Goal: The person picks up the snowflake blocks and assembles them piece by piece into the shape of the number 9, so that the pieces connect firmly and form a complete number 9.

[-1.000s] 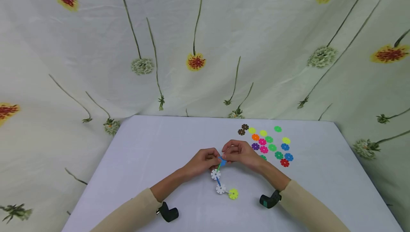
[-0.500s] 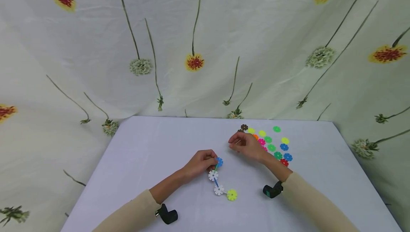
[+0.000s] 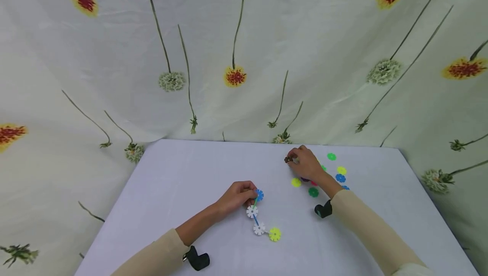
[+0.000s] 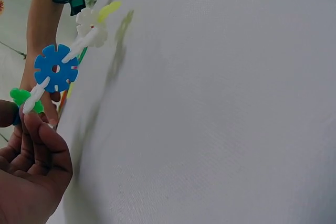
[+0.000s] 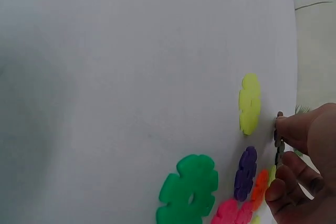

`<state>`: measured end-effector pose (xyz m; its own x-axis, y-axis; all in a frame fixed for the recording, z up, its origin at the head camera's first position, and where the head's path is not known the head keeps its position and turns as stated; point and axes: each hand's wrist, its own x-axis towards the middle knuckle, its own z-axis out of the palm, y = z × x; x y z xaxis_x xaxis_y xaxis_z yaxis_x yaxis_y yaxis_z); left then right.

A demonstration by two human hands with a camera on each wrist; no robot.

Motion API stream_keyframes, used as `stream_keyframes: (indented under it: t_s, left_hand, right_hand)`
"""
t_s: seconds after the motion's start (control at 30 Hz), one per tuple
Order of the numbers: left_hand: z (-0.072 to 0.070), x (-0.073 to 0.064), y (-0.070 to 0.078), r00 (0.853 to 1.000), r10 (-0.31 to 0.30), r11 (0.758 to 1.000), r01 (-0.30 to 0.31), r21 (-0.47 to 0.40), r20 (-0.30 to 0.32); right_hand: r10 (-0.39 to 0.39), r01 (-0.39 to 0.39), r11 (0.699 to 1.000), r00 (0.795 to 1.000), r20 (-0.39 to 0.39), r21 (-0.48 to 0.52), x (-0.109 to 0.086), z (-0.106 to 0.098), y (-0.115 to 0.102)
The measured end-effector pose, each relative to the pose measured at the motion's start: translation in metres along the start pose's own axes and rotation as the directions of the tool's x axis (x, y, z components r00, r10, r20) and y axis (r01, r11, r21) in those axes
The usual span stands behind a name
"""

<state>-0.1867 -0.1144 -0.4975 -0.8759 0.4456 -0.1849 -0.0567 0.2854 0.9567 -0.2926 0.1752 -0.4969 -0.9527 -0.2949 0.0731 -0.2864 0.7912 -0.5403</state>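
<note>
My left hand (image 3: 241, 194) pinches the upper end of a chain of notched plastic flower discs, by a blue disc (image 3: 260, 194) and an edge-on green one. Below them hang white discs (image 3: 252, 211), with a yellow disc (image 3: 275, 234) at the far end. In the left wrist view, another blue disc (image 4: 55, 68) of the chain faces the camera. My right hand (image 3: 304, 162) is at the far side of the table, its fingertips pinching a brown notched disc (image 3: 287, 159). A second dark disc (image 5: 280, 153) is partly hidden by the fingers in the right wrist view.
Loose discs lie around and under the right hand: a yellow one (image 3: 296, 182), a dark green one (image 3: 313, 192), a purple one (image 5: 245, 173), an orange one (image 5: 259, 190) and several others. A flower-printed cloth (image 3: 213, 111) hangs behind the white table (image 3: 171, 170).
My right hand has let go of the chain's blue disc and moved up and right to the brown discs. The left hand keeps hold of the chain, barely moving.
</note>
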Motion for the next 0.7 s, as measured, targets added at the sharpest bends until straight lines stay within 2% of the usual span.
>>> stream_keyframes:
  t_s: [0.13, 0.27, 0.53, 0.7]
  left_hand:
    - [0.0007, -0.0007, 0.0008, 1.000, -0.002, 1.000, 0.002, 0.003, 0.000]
    - [0.0013, -0.0008, 0.0012, 1.000, 0.006, 1.000, -0.006, -0.001, 0.000]
    - [0.0036, 0.0008, -0.0001, 1.000, -0.004, 1.000, 0.004, 0.008, 0.011]
    - [0.0030, -0.0007, 0.0013, 1.000, 0.003, 1.000, -0.004, 0.011, 0.014]
  right_hand:
    - [0.044, -0.044, 0.999, 0.999, 0.011, -0.012, 0.0028, 0.0017, 0.0036]
    - [0.048, -0.048, 0.999, 0.999, 0.020, -0.013, 0.0051, 0.0017, 0.0047]
    - [-0.052, 0.050, 0.997, 0.998, 0.038, 0.057, 0.0081, 0.0056, 0.0080]
    - [-0.055, 0.052, 0.995, 0.998, 0.043, 0.084, 0.0084, 0.0037, 0.0050]
